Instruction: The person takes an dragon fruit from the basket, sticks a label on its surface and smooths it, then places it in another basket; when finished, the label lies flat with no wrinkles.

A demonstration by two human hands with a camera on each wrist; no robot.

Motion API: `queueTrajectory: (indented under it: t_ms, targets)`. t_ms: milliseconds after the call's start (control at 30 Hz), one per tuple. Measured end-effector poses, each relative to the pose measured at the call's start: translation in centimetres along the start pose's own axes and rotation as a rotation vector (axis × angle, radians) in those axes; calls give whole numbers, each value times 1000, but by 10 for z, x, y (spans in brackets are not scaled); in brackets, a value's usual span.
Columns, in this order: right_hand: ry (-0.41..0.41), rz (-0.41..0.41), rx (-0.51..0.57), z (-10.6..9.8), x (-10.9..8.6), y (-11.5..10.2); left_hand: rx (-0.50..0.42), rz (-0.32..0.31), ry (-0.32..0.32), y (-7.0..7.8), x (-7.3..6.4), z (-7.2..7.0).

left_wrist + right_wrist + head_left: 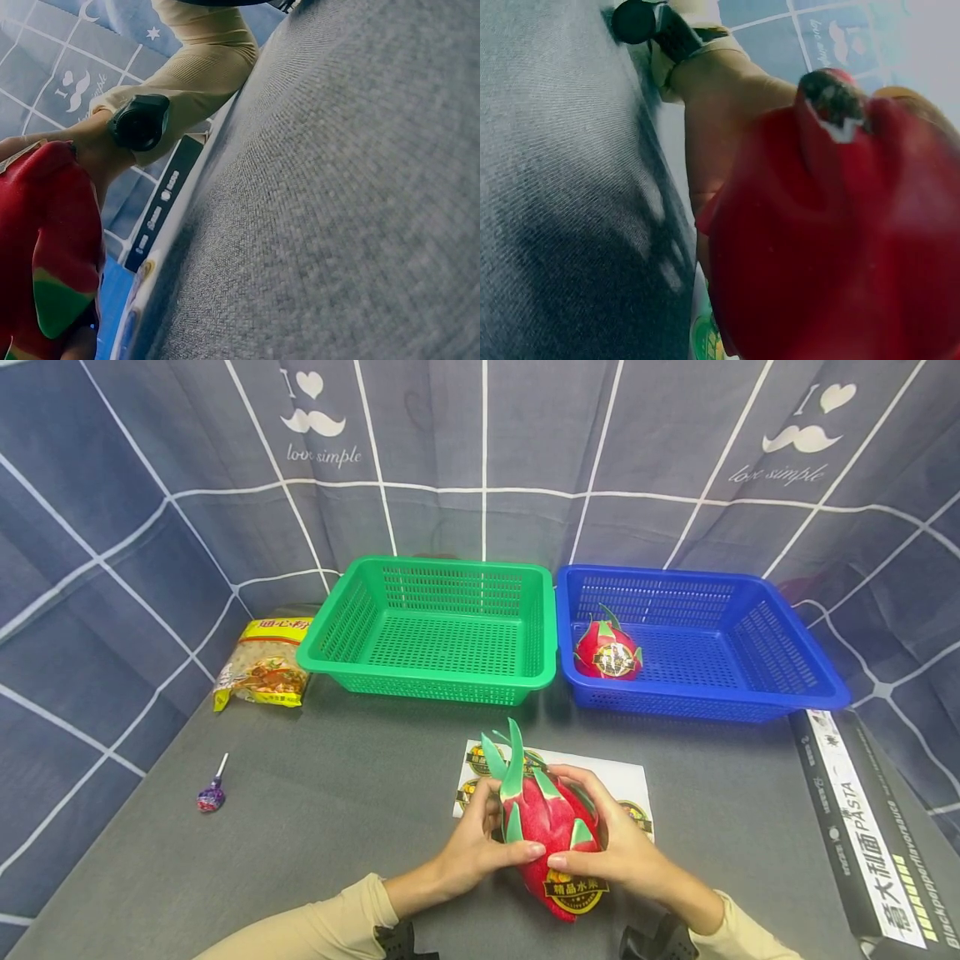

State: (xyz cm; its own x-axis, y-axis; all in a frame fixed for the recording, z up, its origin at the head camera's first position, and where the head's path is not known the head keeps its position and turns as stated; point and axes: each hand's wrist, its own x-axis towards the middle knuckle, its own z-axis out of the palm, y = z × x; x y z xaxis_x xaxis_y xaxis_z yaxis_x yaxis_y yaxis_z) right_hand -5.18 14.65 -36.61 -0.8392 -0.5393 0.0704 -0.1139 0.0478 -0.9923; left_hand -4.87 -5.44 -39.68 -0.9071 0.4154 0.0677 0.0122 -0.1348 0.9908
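Both hands hold a red dragon fruit (551, 827) with green-tipped scales, low in the middle of the head view. My left hand (480, 843) grips its left side and my right hand (611, 835) its right side, the thumbs almost meeting on the front. A black and gold round sticker (576, 892) sits on its lower end. Behind and partly under the fruit in this view lies a white sticker sheet (600, 768) with several similar stickers. The dragon fruit (45, 232) fills the left of the left wrist view; its dark stem end (832, 101) shows in the right wrist view.
A green basket (427, 685) stands at the back beside a blue basket (697, 697), which contains another stickered dragon fruit (609, 652). At left are a yellow food bag (264, 664) and a lollipop (212, 795). A pasta box (862, 827) lies along the right edge.
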Motion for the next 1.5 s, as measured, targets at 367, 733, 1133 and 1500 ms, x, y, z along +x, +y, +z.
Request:
queueTrajectory:
  t_ms: [367, 733, 1133, 1500]
  targets:
    - [-4, -20, -52, -2, -1, 1, -7, -8, -9, -1, 1, -1]
    - [-52, -10, -217, -8, -4, -5, 20, -16, -13, 1, 1, -2]
    - [-90, 4, -259, -5, -5, -5, 60, -26, -44, 3, 0, -4]
    - [27, 7, -202, -1, -8, -13, 145, 107, -77, 6, 0, -9]
